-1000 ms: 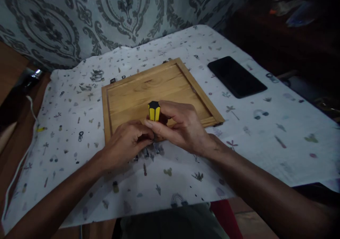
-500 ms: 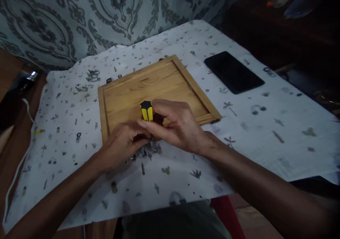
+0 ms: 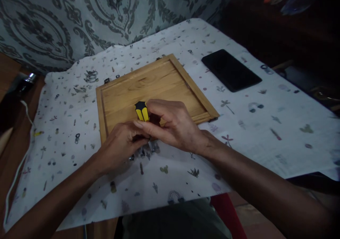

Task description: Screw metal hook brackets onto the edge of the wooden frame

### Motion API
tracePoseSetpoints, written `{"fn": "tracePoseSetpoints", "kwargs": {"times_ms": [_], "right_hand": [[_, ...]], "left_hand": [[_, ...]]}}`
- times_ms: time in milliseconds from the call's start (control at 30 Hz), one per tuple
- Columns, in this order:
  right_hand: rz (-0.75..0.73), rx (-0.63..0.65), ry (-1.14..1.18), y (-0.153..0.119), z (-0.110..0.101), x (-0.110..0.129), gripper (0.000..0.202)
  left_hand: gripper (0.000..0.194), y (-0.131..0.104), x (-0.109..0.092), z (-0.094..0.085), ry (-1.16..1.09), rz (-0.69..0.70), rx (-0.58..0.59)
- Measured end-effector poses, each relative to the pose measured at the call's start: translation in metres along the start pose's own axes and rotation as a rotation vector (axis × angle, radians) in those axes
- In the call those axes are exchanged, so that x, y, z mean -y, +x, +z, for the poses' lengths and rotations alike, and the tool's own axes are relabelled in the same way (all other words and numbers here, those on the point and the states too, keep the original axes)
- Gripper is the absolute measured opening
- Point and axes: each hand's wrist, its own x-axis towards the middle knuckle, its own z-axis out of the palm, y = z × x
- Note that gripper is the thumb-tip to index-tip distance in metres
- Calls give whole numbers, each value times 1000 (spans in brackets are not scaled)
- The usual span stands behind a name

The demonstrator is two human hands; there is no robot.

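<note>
A framed wooden panel (image 3: 148,81) lies flat on the patterned tablecloth. Over its near edge, my right hand (image 3: 175,125) is closed round a yellow and black screwdriver handle (image 3: 142,111), which stands nearly upright. My left hand (image 3: 123,140) touches my right at the fingertips, its fingers pinched together low by the tool; what they hold is hidden. Small shiny metal pieces (image 3: 152,146) show just below the hands, at the panel's near edge. The screwdriver's tip is out of sight.
A black phone (image 3: 231,70) lies on the tablecloth (image 3: 186,175) to the right of the panel. Patterned fabric (image 3: 111,12) hangs behind the table. A white cable (image 3: 18,171) runs down the left edge, near a dark object with a shiny end (image 3: 26,83).
The screwdriver handle has shifted slightly left and leans a little more. The whole view has moved slightly; both hands keep their hold.
</note>
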Motion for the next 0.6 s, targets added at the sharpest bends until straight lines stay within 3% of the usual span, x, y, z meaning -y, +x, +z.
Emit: {"fn": "tracePoseSetpoints", "kwargs": {"times_ms": [300,600], "right_hand": [[-13,-5,19,1,0,0,38],[18,17,10,1,0,1,39]], "left_hand": [[14,-3,-7,-5,-25,-55,-8],[12,-16,-7,-19,-13,-95,-144]]}}
